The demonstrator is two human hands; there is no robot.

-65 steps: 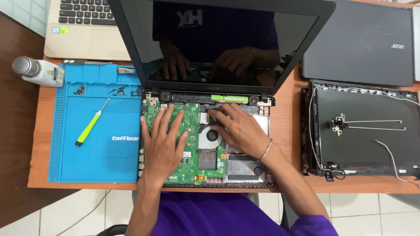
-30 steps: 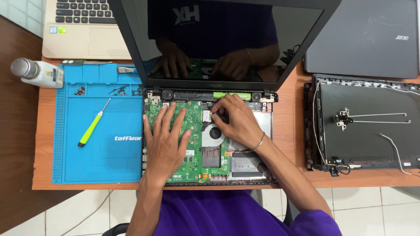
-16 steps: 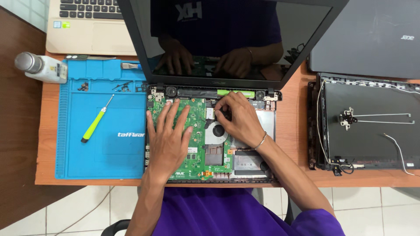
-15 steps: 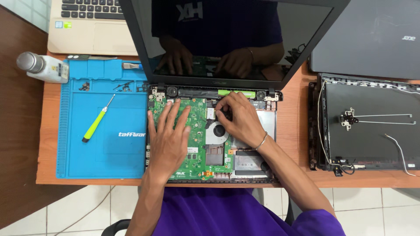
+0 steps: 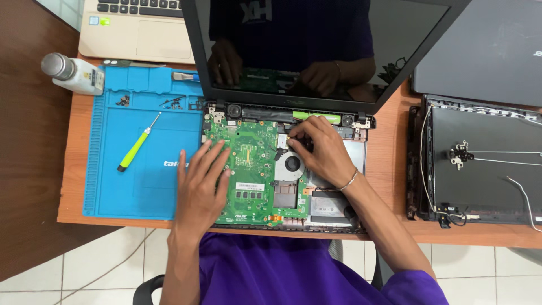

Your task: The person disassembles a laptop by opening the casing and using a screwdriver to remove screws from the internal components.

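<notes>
An opened black laptop point(image 5: 361, 161) lies in front of me with its green motherboard point(image 5: 248, 152) and round fan point(image 5: 292, 164) exposed. My left hand point(image 5: 199, 189) rests flat, fingers spread, on the board's left edge and the blue mat. My right hand point(image 5: 320, 152) sits over the board's upper right, its fingertips pinched at a small part near the fan; what they hold is too small to tell. A thin bracelet circles that wrist. The dark screen point(image 5: 316, 45) stands open behind.
A blue work mat point(image 5: 130, 186) at left carries a yellow-green screwdriver point(image 5: 136, 144) and small screws point(image 5: 169, 102). A white bottle point(image 5: 73, 73) lies beyond it, next to a gold laptop point(image 5: 135, 28). A dismantled laptop lid point(image 5: 485, 164) with cables lies right.
My left hand has slid left off the middle of the board to its left edge. The right hand has stayed at the upper right by the fan. The view has shifted slightly.
</notes>
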